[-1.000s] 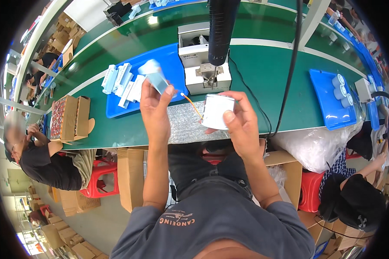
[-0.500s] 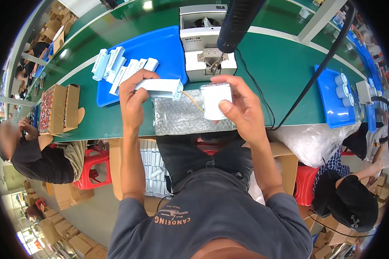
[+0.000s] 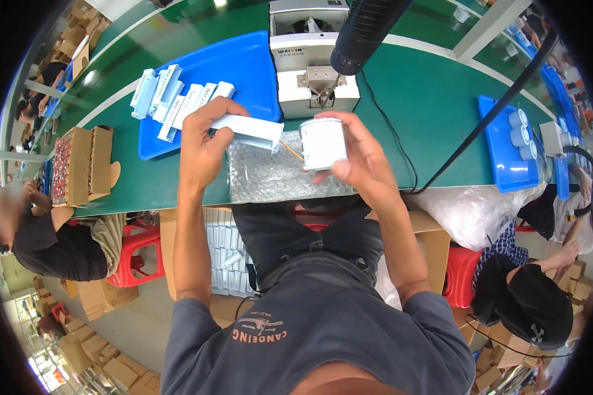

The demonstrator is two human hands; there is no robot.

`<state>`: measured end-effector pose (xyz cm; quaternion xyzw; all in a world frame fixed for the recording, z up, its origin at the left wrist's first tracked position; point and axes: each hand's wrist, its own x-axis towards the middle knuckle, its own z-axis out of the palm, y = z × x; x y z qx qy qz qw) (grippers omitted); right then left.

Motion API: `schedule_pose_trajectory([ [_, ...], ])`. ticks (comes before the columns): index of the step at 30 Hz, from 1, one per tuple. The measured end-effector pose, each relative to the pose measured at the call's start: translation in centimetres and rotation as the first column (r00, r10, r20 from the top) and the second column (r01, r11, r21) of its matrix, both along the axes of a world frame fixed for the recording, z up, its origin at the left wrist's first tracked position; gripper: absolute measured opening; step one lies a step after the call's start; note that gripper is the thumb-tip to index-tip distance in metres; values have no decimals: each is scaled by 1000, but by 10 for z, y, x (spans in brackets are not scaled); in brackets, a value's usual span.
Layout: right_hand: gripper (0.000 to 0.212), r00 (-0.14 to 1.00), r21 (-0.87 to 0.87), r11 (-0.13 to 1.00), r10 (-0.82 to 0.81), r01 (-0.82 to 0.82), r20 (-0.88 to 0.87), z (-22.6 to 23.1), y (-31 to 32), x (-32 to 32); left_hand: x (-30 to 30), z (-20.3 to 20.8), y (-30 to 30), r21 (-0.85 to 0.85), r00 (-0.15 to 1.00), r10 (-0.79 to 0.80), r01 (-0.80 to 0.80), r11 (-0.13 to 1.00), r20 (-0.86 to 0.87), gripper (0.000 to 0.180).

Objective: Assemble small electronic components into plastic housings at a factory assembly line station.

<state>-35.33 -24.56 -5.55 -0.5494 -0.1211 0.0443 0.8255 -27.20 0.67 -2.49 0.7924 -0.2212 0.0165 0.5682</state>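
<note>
My left hand is closed round a long pale-blue plastic housing, its free end pointing right. In my right hand is a white round cup-shaped part, gripped between thumb and fingers. A thin orange-yellow wire runs across the small gap between the two parts. Both are held above a sheet of bubble wrap at the bench's near edge. What lies inside the cup-shaped part cannot be seen.
A blue tray carries several similar long housings. Behind my hands stands a pale bench machine, with a black tube hanging over it. Another tray with white cups is at right. A box stands at left; people sit on both sides.
The long housing and the cup-shaped part have come closer together, and the housing's free end now tips slightly downward. Both hands keep their holds. The whole view has shifted a little.
</note>
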Motion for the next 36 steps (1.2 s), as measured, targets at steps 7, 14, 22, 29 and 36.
schedule_pose_trajectory([
  [7,69,948,-592,745,-189,307,254,-9,-7,-6,-2,16,-22,107,994,-1,-11,994,113,21],
  [14,67,883,-683,561,-256,467,392,-23,-10,-11,-3,11,-51,95,995,-22,12,995,97,18],
  [22,72,829,-762,328,-180,559,530,-29,-21,-19,-2,7,-72,-57,990,-64,71,996,127,22],
  [29,71,862,-725,469,-231,505,451,6,-27,-19,-5,7,-95,-29,972,-149,157,987,182,25],
  [36,36,889,-647,616,-240,450,389,13,-29,0,-13,-13,-105,-187,945,-277,308,933,172,57],
])
